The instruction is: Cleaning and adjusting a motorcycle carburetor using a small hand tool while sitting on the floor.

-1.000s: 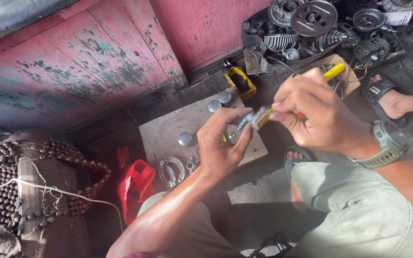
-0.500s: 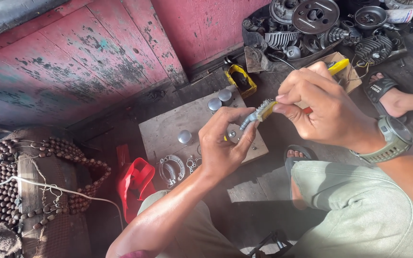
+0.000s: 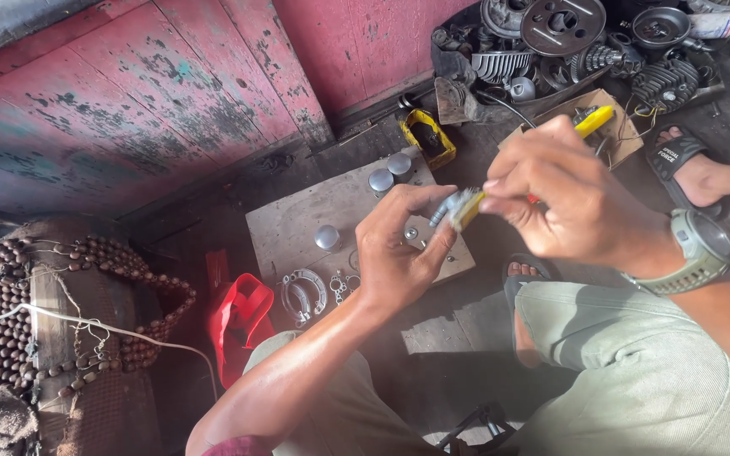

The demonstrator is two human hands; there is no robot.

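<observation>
Above the wooden board (image 3: 297,232), left hand (image 3: 399,249) and right hand (image 3: 563,207) both pinch a small yellowish part (image 3: 462,207); steady grip, gentle turning seems wise.

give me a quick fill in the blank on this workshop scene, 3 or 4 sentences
1. The left hand and right hand together hold a small grey metal part above a flat square ____ board.
2. The grey-green watch sits on the ____ wrist.
3. The crumpled plastic bag on the floor near the left forearm is ____ in colour.
4. The wall behind the board is painted ____, and the paint is flaking.

Missing words: wooden; right; red; red
</observation>
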